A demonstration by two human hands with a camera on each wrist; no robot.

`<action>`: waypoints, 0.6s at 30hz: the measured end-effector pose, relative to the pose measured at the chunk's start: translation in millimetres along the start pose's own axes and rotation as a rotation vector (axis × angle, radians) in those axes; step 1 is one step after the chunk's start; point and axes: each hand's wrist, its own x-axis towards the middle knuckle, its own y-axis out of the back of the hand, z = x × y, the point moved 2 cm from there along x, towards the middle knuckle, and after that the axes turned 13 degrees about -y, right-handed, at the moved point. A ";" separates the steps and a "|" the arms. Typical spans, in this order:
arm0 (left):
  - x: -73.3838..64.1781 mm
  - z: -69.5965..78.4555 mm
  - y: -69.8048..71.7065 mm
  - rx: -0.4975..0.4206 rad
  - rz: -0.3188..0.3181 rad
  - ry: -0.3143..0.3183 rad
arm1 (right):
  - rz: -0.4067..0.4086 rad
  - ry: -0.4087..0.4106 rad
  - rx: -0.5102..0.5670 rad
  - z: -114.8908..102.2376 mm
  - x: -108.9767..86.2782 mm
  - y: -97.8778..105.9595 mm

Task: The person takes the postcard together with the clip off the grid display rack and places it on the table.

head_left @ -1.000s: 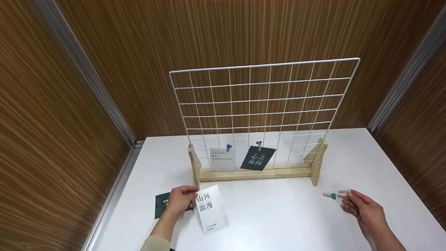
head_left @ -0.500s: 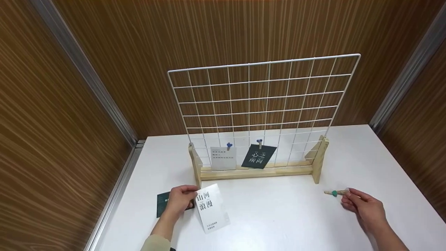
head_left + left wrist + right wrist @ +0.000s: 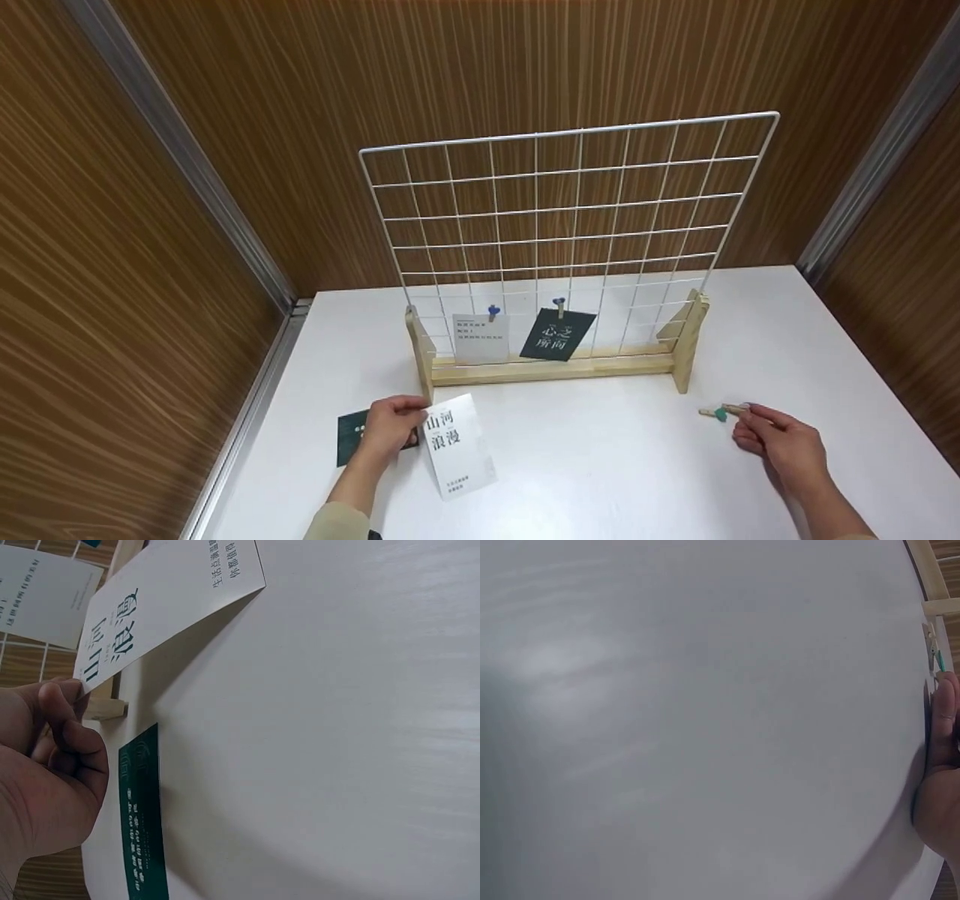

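My left hand (image 3: 390, 429) pinches the upper left corner of a white card (image 3: 459, 450) with large dark lettering. In the left wrist view the card (image 3: 157, 607) is tilted, its far edge lifted over a shadow on the table. Partly behind that hand, a dark green card (image 3: 351, 439) lies on the table. At the right, my right hand (image 3: 784, 446) pinches the end of a small wooden clothespin (image 3: 736, 409) between thumb and forefinger. Right at its tip lies another clothespin (image 3: 707, 412), with a green heart (image 3: 721, 414) between the two.
A white wire grid (image 3: 536, 178) stands in a wooden base (image 3: 551, 372) at the back. Blue-heart clothespins hold a pale card (image 3: 480, 341) and a tilted dark card (image 3: 559, 335) on its lower part. Wood-grain panels (image 3: 480, 67) enclose the white table (image 3: 585, 465).
My right hand has shifted slightly, and the clothespin in it has come up against the green heart. The left hand keeps its grip on the white card. The head view has moved a little.
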 end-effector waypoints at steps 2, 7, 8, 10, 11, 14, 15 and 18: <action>0.6 -0.9 0.2 0.003 -0.002 -0.002 | 0.006 0.000 -0.010 -0.1 1.0 0.0; 3.0 -2.8 0.3 0.006 -0.008 -0.013 | 0.005 0.000 -0.008 -1.1 2.7 0.7; 3.3 -3.2 0.1 0.008 -0.008 -0.015 | 0.006 -0.002 -0.010 -1.1 2.6 0.4; 4.1 -3.4 -0.4 0.013 -0.012 -0.016 | 0.006 -0.002 -0.013 -1.2 2.3 0.4; 4.4 -3.7 -0.7 0.019 -0.013 -0.013 | 0.008 -0.003 -0.014 -1.1 2.2 0.4; 5.8 -4.6 -1.5 0.038 -0.020 -0.004 | 0.006 -0.001 -0.029 -1.1 1.9 0.4; 6.2 -4.6 -1.7 0.042 -0.023 0.000 | 0.004 0.002 -0.033 -1.4 1.6 0.4; 8.3 -5.3 -1.9 0.055 -0.030 0.011 | -0.002 0.015 -0.064 -2.0 1.3 0.5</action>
